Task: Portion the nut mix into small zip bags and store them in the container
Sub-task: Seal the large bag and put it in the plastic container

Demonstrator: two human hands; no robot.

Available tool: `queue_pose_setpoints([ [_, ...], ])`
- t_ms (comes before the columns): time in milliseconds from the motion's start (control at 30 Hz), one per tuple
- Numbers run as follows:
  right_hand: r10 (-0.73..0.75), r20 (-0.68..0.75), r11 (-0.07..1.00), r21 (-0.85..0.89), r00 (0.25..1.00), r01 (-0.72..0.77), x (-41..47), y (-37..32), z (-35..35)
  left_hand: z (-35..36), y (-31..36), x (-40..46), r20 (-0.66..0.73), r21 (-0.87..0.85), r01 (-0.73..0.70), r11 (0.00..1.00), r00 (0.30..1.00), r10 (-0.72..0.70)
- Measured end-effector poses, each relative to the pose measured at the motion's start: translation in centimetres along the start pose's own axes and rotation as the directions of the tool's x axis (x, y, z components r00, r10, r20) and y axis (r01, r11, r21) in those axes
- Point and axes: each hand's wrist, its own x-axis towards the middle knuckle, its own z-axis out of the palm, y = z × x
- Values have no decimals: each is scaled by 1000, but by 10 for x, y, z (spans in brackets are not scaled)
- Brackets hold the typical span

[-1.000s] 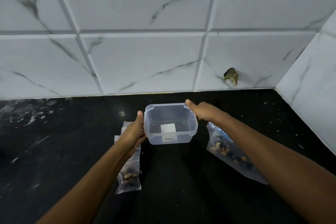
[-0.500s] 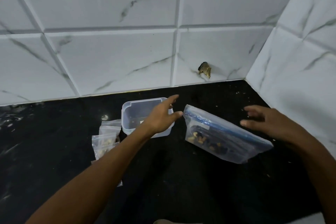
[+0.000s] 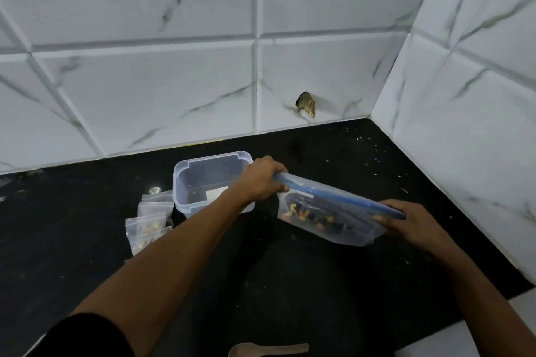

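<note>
Gripping the nut mix bag by its blue zip ends: left hand, right hand. Container just left; small zip bags beyond.

We count 1 clear plastic container, lid off. 1 large zip bag with a blue seal strip, mixed nuts inside; the nuts are too small and bunched for us to count. Small zip bags: we make out at least 4 in an overlapping stack just left of the container, exact number unclear because the forearm covers part of the pile. 2 hands: left hand, right hand. 1 pale spoon-like utensil at the bottom edge, only partly in view.
</note>
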Motion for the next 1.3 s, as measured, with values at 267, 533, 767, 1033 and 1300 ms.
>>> queue_pose_setpoints([
  [267,98,-194,947,320,976,-32,0,-2,-7,-10,-5,-10,-77,-424,-33,905,997,0],
  [533,-99,-151,882,444,984,157,21,-104,-30,-92,-7,-50,-335,-664,-183,725,940,-70],
  [767,-221,-3,848,494,975,193,72,-194,30,-147,-73,-95,-486,-748,-177,640,803,-346],
  [1033,-157,61,857,505,986,105,112,-224,103,-115,-129,-108,-477,-757,20,654,668,-572],
  [1300,31,178,783,607,983,-135,138,-193,140,-87,-149,-101,-398,-824,32,565,677,-619],
])
